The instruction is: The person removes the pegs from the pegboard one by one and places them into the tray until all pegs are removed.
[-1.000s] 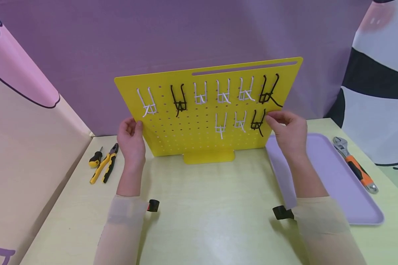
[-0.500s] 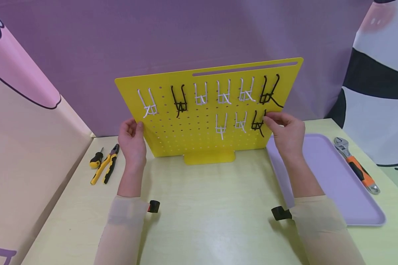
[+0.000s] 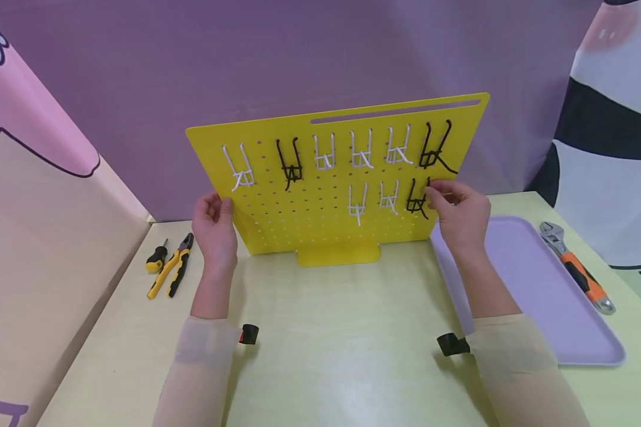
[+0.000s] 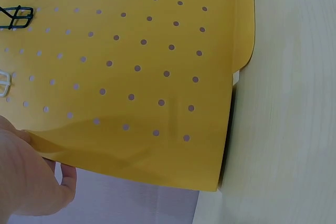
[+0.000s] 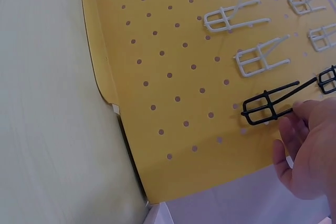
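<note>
A yellow pegboard stands upright on the table, tilted back, with several white and black wire hooks on it. My left hand grips its left edge, thumb on the front face and fingers curled behind, as the left wrist view also shows. At the right, my right hand pinches one upper prong of the lower black hook between thumb and finger. Beside that hook hangs a white hook. Above it, another black hook sits in the upper row. The tip of the pinched prong is partly hidden by my thumb.
Combination pliers and a stubby screwdriver lie on the table at the left. A lilac tray rests at the right, partly under my right forearm. Along its outer side lies an orange-handled adjustable wrench.
My right hand has shifted slightly left, from the board's right edge onto the prong of the lower black hook, which now sits at a slightly different slant. The left hand keeps its grip.
</note>
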A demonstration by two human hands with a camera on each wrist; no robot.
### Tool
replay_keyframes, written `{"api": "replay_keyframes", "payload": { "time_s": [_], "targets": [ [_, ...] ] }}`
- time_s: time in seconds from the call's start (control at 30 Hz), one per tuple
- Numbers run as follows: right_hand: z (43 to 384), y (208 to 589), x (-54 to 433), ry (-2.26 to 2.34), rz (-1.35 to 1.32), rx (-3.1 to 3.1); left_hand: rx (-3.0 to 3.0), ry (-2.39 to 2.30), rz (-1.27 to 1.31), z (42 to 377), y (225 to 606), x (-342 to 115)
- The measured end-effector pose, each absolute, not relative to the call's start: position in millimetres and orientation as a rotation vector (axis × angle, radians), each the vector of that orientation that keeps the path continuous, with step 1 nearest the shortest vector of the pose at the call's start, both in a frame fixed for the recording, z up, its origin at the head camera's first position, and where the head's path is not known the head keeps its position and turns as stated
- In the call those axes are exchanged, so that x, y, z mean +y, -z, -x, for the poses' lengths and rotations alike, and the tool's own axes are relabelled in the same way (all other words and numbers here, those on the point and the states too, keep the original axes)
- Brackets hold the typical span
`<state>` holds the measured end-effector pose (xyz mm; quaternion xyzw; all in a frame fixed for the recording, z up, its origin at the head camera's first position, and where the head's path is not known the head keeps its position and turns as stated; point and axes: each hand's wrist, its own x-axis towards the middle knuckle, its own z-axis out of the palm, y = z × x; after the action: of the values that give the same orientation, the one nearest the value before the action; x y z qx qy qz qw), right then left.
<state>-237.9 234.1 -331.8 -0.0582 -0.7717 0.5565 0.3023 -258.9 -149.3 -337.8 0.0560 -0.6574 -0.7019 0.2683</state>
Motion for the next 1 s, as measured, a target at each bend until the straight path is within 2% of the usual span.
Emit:
{"api": "replay_keyframes", "payload": {
  "time_s": [1.0],
  "targets": [
    [228, 326, 252, -1.335, -0.041, -2.204, -1.816, 1.932, -0.180, 262, 342, -153]
  ]
}}
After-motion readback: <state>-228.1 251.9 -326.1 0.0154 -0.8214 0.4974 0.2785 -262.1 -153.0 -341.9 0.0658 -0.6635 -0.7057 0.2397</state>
